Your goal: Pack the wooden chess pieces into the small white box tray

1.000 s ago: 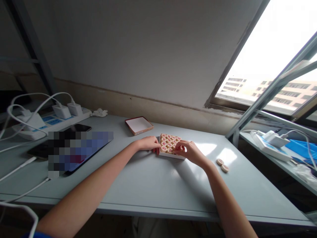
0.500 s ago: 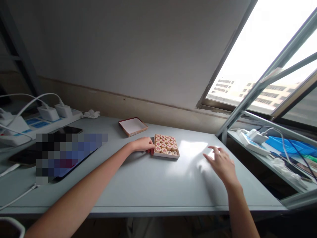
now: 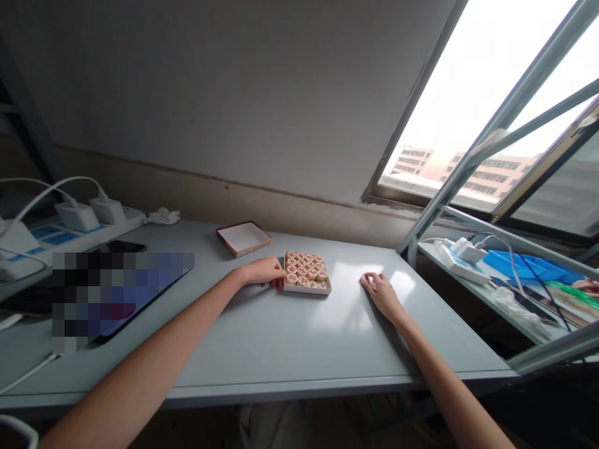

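A small white box [image 3: 327, 290] filled with several round wooden chess discs with red marks sits on the grey table [image 3: 281, 343]. My left hand [image 3: 262, 272] grips the box at its left edge, fingers curled against the side. To the right of the box, my right hand [image 3: 381, 294] lies palm down on the tabletop in a sunlit patch. Its fingers are held together and bent down at the tips. Whatever is under them is hidden.
The box's empty lid [image 3: 244, 238] lies behind and to the left, near the wall. A dark tablet [image 3: 140, 287], a phone [image 3: 121, 247], a power strip [image 3: 88, 221] with chargers and white cables fill the left side. A side shelf [image 3: 528, 324] with cables stands at the right.
My right hand left the box, swung right with fingers spread, then came down on the tabletop. The two loose discs seen earlier at the right no longer show. My left hand stayed on the box.
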Demonstrator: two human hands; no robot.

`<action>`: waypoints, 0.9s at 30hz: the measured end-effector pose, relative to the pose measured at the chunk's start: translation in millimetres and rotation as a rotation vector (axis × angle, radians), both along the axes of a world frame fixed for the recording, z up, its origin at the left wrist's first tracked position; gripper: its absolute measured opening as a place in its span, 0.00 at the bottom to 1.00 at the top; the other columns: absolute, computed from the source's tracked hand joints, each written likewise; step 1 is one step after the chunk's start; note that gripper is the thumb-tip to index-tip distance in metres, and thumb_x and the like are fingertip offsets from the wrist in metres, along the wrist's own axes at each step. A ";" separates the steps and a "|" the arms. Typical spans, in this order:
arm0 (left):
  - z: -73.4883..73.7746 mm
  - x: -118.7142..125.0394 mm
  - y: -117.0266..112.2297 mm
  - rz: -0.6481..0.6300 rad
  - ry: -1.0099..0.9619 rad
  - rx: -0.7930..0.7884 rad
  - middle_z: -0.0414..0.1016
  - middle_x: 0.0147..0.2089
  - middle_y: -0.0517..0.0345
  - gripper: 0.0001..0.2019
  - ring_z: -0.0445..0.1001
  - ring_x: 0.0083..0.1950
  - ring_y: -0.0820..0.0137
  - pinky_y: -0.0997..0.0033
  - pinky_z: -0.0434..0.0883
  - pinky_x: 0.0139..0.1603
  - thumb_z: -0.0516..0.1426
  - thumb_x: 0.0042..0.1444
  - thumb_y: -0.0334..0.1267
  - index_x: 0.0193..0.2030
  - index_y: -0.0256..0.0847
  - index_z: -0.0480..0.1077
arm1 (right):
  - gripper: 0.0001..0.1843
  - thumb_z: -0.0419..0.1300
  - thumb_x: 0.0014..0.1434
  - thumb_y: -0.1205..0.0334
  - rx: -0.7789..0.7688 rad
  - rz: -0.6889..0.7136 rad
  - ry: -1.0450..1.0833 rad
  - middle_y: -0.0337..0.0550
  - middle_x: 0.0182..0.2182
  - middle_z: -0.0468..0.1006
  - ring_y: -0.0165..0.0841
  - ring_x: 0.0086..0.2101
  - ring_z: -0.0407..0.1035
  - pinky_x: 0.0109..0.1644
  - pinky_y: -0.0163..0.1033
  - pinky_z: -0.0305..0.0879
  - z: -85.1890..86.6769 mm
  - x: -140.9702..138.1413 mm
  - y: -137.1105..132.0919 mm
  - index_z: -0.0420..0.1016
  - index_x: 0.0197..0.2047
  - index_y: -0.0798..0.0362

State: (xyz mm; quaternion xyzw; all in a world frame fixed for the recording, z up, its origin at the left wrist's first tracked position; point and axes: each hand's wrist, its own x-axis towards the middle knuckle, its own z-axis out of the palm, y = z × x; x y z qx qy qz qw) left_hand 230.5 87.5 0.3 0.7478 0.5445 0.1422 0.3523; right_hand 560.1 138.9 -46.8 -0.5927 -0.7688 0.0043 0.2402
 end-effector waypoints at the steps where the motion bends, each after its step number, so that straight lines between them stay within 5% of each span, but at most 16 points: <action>1: -1.1 -0.5 0.8 -0.008 -0.004 0.004 0.70 0.21 0.58 0.16 0.59 0.21 0.76 0.75 0.55 0.22 0.48 0.46 0.42 0.22 0.36 0.74 | 0.14 0.48 0.57 0.57 -0.007 0.019 -0.001 0.47 0.33 0.67 0.34 0.33 0.67 0.41 0.39 0.61 2.1 -10.0 3.2 0.70 0.39 0.54; 7: -1.9 -1.4 2.0 -0.019 0.000 0.021 0.70 0.21 0.58 0.17 0.61 0.21 0.76 0.76 0.56 0.24 0.48 0.47 0.42 0.21 0.36 0.74 | 0.13 0.50 0.57 0.53 0.080 0.032 -0.077 0.44 0.37 0.70 0.39 0.41 0.65 0.45 0.47 0.55 11.3 -58.5 10.0 0.72 0.39 0.47; 10: 0.8 -0.3 0.4 -0.023 -0.019 0.010 0.71 0.21 0.58 0.16 0.62 0.22 0.76 0.76 0.57 0.24 0.48 0.47 0.41 0.21 0.36 0.73 | 0.12 0.53 0.55 0.52 0.180 0.108 0.008 0.45 0.40 0.70 0.40 0.42 0.63 0.44 0.47 0.54 16.7 -60.9 2.2 0.72 0.39 0.47; 16: 3.7 1.0 -1.7 -0.008 -0.015 -0.003 0.71 0.22 0.59 0.16 0.64 0.24 0.75 0.76 0.58 0.27 0.48 0.47 0.40 0.21 0.37 0.73 | 0.13 0.55 0.55 0.52 0.074 0.490 0.128 0.42 0.34 0.71 0.35 0.36 0.64 0.43 0.41 0.56 26.9 -72.7 -24.0 0.71 0.41 0.47; 27: -4.0 -2.0 2.6 -0.008 0.002 0.019 0.71 0.22 0.57 0.17 0.64 0.24 0.73 0.75 0.58 0.26 0.48 0.47 0.42 0.22 0.36 0.73 | 0.12 0.57 0.54 0.55 0.028 0.573 0.139 0.39 0.37 0.75 0.34 0.36 0.66 0.46 0.44 0.53 21.6 -82.5 -29.1 0.69 0.42 0.48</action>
